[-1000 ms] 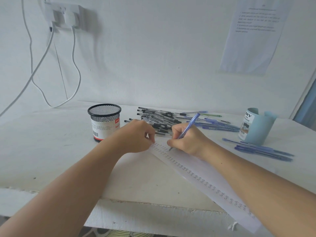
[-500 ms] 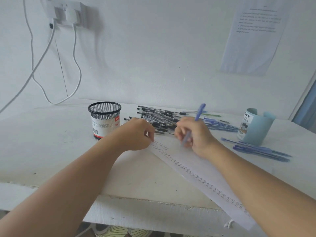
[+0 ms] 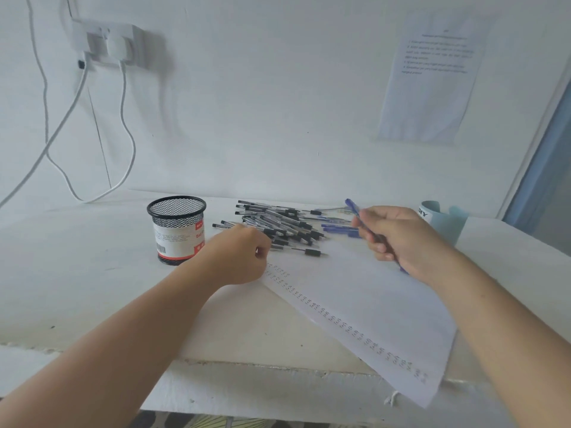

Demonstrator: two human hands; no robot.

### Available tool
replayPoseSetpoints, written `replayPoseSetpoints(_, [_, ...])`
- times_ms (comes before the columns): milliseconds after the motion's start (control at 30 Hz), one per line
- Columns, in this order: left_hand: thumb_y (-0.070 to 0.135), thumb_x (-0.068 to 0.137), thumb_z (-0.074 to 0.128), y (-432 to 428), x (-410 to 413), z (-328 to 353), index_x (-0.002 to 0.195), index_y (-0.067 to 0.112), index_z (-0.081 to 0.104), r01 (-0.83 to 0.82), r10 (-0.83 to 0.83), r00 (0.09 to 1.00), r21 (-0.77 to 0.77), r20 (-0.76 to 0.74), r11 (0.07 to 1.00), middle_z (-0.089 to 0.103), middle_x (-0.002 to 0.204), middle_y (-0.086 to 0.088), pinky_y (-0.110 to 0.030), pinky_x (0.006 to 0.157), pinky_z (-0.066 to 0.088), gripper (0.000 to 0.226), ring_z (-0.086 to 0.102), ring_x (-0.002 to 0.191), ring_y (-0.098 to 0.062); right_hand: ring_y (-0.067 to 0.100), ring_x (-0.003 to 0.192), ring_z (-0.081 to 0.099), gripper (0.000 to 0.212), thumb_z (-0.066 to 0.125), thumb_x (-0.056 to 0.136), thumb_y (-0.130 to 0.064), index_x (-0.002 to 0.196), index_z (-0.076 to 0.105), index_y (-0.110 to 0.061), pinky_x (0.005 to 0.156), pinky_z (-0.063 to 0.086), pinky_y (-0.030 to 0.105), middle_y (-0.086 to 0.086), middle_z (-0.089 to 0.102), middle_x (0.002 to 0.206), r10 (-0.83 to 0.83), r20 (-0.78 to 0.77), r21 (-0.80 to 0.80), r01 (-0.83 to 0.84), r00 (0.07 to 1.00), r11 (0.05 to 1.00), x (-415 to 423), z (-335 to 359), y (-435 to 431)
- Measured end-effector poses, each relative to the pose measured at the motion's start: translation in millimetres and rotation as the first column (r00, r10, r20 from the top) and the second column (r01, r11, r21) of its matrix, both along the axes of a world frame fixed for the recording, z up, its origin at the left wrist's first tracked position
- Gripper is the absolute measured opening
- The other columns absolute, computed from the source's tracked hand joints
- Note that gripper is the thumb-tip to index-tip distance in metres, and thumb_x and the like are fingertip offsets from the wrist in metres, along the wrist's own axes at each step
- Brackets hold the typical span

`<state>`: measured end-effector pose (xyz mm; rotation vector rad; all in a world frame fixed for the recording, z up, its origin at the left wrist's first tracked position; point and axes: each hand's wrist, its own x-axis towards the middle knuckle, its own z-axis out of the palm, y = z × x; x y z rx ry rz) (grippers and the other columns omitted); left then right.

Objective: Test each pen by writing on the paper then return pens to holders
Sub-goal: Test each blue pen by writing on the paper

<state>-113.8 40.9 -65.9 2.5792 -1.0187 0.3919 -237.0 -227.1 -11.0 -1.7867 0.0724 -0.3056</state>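
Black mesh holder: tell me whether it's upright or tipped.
Upright. The black mesh holder stands on its base on the table, round rim facing up.

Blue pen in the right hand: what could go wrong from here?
The right hand holds the blue pen off the paper; it might drop it into the untested pile rather than the blue cup. The paper overhangs the table edge and could slide if the left hand lifts.

The right hand is lifting off the paper and swinging right, toward the light blue holder, carrying the blue pen. The pen's tip, writing a second ago, is no longer touching the sheet.
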Motion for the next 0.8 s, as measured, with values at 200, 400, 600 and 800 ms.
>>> replayPoseSetpoints(200, [0.013, 0.072, 0.046, -1.4, 0.2, -0.3, 0.060, 0.022, 0.046, -0.010, 0.010, 1.000, 0.013, 0.020, 1.000, 0.053, 0.059, 0.005, -0.035, 0.060, 0.052, 0.015, 0.053, 0.066, -0.024, 0.010, 0.050, 0.042, 0.027, 0.055, 0.104, -0.019, 0.088, 0.077, -0.017, 0.061, 0.040, 0.025, -0.014, 0.048, 0.050, -0.219, 0.025, -0.371, 0.213, 0.975, 0.904, -9.8, -18.0, -33.7])
replayPoseSetpoints(400, [0.016, 0.071, 0.045, -0.9, 0.4, -2.4, 0.059, 0.026, 0.046, -0.030, 0.030, 1.000, 0.014, 0.009, 0.999, 0.052, 0.061, 0.005, -0.029, 0.056, 0.045, 0.015, 0.053, 0.066, -0.026, 0.015, 0.088, 0.062, 0.022, 0.063, 0.095, -0.004, 0.102, 0.079, -0.018, 0.074, 0.041, 0.024, -0.010, 0.070, 0.090, -0.329, 0.016, -0.684, 0.250, 0.944, 0.685, -29.9, -24.3, -63.7])
replayPoseSetpoints(600, [0.015, 0.072, 0.046, -0.6, 2.7, -3.4, 0.058, 0.024, 0.045, -0.020, 0.020, 1.000, 0.005, 0.010, 1.000, 0.052, 0.062, 0.006, -0.029, 0.057, 0.045, 0.017, 0.052, 0.067, -0.025, 0.022, 0.103, 0.064, 0.025, 0.065, 0.090, -0.007, 0.100, 0.081, -0.023, 0.090, 0.052, 0.034, 0.001, 0.074, 0.111, -0.429, -0.041, -0.883, 0.168, 0.903, 0.438, -41.5, -29.3, -92.3])
replayPoseSetpoints(800, [0.012, 0.073, 0.047, -0.1, 3.4, -2.9, 0.058, 0.022, 0.045, 0.004, -0.004, 1.000, -0.007, 0.025, 1.000, 0.051, 0.058, 0.005, -0.033, 0.057, 0.049, 0.018, 0.051, 0.064, -0.023, 0.024, 0.091, 0.062, 0.035, 0.057, 0.086, -0.013, 0.100, 0.074, -0.041, 0.080, 0.054, 0.035, 0.001, 0.063, 0.104, -0.483, -0.016, -0.924, 0.172, 0.876, 0.341, -49.2, -25.1, -87.7])
